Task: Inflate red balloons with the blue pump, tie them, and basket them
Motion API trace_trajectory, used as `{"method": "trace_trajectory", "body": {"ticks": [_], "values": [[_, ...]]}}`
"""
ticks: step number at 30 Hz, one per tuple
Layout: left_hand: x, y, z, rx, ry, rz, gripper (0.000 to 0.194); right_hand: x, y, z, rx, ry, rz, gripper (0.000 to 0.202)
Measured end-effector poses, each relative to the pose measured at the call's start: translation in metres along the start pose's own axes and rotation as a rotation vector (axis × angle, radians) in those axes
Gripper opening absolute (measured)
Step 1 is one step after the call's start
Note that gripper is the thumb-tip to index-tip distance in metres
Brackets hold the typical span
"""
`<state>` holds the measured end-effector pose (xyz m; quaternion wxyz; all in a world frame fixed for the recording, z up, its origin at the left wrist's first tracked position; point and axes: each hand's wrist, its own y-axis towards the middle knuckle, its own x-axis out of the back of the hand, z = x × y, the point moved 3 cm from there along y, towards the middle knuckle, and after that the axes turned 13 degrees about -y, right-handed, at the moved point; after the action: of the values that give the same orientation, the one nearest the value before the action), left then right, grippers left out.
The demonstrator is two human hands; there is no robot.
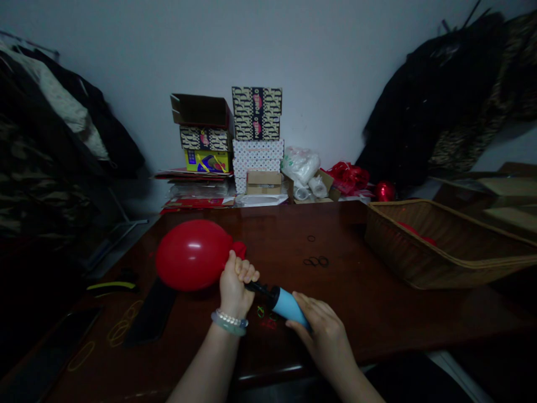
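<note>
Red balloon (188, 254), inflated and rounded, lies just left of the left hand (238, 282) and slightly to its far side, its right end meeting the thumb side of the hand. Loose red folds show just beyond the left thumb. This hand is clenched, its fingers wrapped around the black narrow end of a blue hand pump (290, 308); whether the balloon's neck is pinched inside the fist cannot be seen. To the near right, the right hand (325, 324) grasps the pump's blue barrel, thumb on the near side and fingers over the far side. The pump slants between the two hands, over the near part of the brown table (268, 224).

Small green and red bands (260, 312) lie under the pump. Black bands (322, 261) rest farther off, toward the middle. Near left, yellow bands (119, 331) lie beside a dark flat object (151, 313). A wicker basket (390, 246) stands at the right, with something red inside.
</note>
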<state>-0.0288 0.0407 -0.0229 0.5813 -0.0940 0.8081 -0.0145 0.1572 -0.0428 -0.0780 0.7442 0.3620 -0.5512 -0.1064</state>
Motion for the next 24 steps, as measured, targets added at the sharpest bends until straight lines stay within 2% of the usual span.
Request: {"method": "trace_trajectory", "body": {"ticks": [5, 9, 12, 17, 21, 24], "values": [[0.002, -0.004, 0.014, 0.017, 0.017, -0.019, 0.053, -0.001, 0.002, 0.004, -0.015, 0.027, 0.004, 0.041], [0.000, -0.005, 0.011, 0.013, -0.003, -0.021, 0.054, 0.002, 0.005, 0.001, 0.012, 0.008, 0.021, 0.043], [0.000, 0.000, 0.000, -0.002, -0.035, 0.003, 0.054, 0.007, 0.010, -0.002, 0.045, -0.008, 0.021, 0.046], [0.006, 0.013, -0.031, -0.077, -0.059, 0.032, 0.051, 0.011, 0.010, -0.014, 0.050, -0.051, 0.073, 0.045], [0.009, 0.020, -0.051, -0.111, -0.089, -0.011, 0.049, 0.013, 0.006, -0.032, 0.070, -0.090, 0.123, 0.046], [0.011, 0.022, -0.054, -0.119, -0.121, -0.048, 0.048, 0.015, 0.006, -0.044, 0.088, -0.094, 0.117, 0.044]]}}
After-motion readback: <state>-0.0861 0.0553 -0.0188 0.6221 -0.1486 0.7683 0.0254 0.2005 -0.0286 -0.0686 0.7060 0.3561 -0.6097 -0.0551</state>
